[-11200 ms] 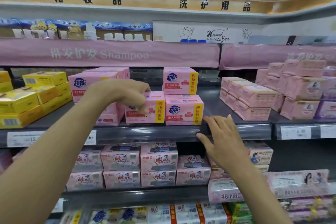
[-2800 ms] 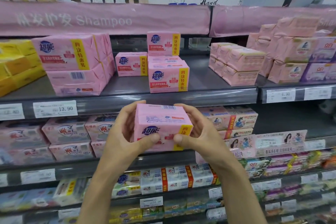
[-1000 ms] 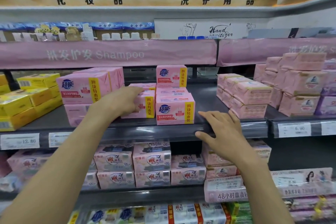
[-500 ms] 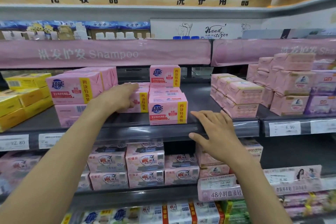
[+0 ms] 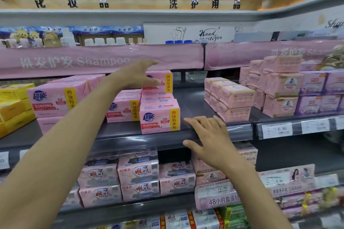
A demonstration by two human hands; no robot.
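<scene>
1. Left hand [image 5: 136, 77] is spread loose in front of the top soap pack [image 5: 164, 82]; whether it touches is unclear.
2. Right hand [image 5: 208, 135] lies flat on the shelf edge [image 5: 130, 138].
3. Three more packs [image 5: 160, 115] show below the left hand, which hides the top pack's left half.

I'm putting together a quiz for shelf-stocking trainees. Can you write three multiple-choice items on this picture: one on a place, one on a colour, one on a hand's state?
1. Where does the right hand rest?
A. on a bottle
B. on the shelf's front edge
C. on the ceiling lamp

2. What colour are the packs at the shelf's far left?
A. green
B. black
C. yellow

3. How is the left hand?
A. open, fingers spread at the top pink pack
B. curled round a bottle
C. out of view

Answers:
1 B: its straight fingers lie over the grey edge.
2 C: the wrappers are plainly yellow.
3 A: thumb and fingers are apart and hold nothing.
</scene>
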